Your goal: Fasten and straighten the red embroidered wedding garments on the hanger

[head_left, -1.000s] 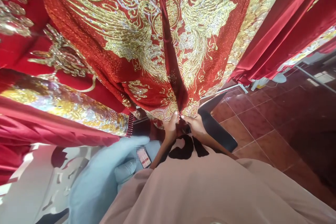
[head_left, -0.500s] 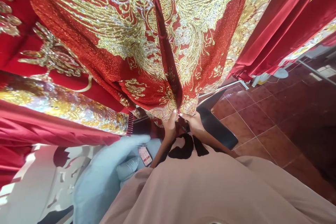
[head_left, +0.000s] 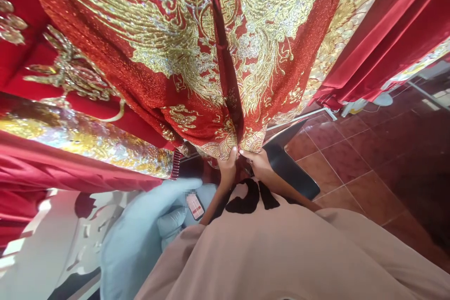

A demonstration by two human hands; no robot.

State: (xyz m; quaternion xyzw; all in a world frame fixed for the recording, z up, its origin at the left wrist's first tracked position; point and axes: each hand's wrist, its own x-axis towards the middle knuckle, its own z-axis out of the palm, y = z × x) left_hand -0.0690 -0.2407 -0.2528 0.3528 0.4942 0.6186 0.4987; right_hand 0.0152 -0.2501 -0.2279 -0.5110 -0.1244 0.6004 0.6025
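Note:
A red robe [head_left: 197,56] thick with gold and silver embroidery hangs in front of me, split down the middle by a dark red front opening. My left hand [head_left: 228,168] pinches the bottom hem on the left side of that opening. My right hand [head_left: 259,165] pinches the hem on the right side, thumb and fingers pressed on the cloth. The two hands almost touch each other, just above my pink shirt [head_left: 281,253].
More red and gold garments [head_left: 70,117] hang at the left, red satin drapes [head_left: 379,33] at the right. A black chair or stand part [head_left: 291,173] sits behind my hands on the brown tiled floor [head_left: 369,159]. A pale blue cushion [head_left: 140,239] lies at lower left.
The view has shifted slightly; my hands have stayed at the hem, holding the two front edges together.

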